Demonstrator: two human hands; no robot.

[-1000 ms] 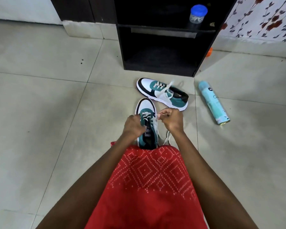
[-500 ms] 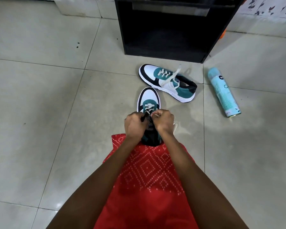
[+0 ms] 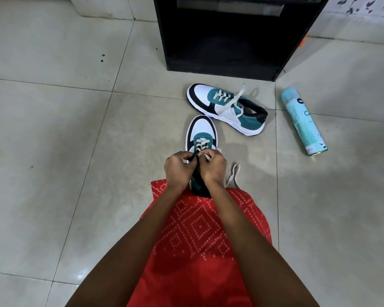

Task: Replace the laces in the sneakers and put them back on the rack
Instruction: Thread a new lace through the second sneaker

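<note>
Threading looks part done. Just left of centre, the left hand point(image 3: 179, 171) is curled, its fingertips pinching the dark upper edge of the near teal, white and black sneaker point(image 3: 201, 129). That shoe stands on the pale tiled floor point(image 3: 53, 151), toe pointing up the frame and heel against the red patterned garment point(image 3: 200, 229). Its lowest eyelet rows already carry the cream flat lace point(image 3: 201, 144). The upper rows are hidden under the knuckles, so I cannot tell how many remain.

Touching the left, the right hand point(image 3: 213, 168) is clamped on a free end of that lace, and a slack loop of it lies on the floor just right of the wrist. Higher and further right, the second teal, white and black sneaker point(image 3: 226, 109) lies across the frame, laced, with its ends loose. Above it, at top centre, stands the black open-fronted shoe rack point(image 3: 226, 41), and neither shoe is on it. What seems left is finishing this lace and shelving both shoes. At far right a pale blue spray can point(image 3: 304, 120) lies on the floor.

A second ago the right hand was out to the right of the shoe, drawing the lace taut, apart from the left. Now the two meet over the tongue. The view has tipped downward, and the blue-lidded jar on the rack is out of sight.
</note>
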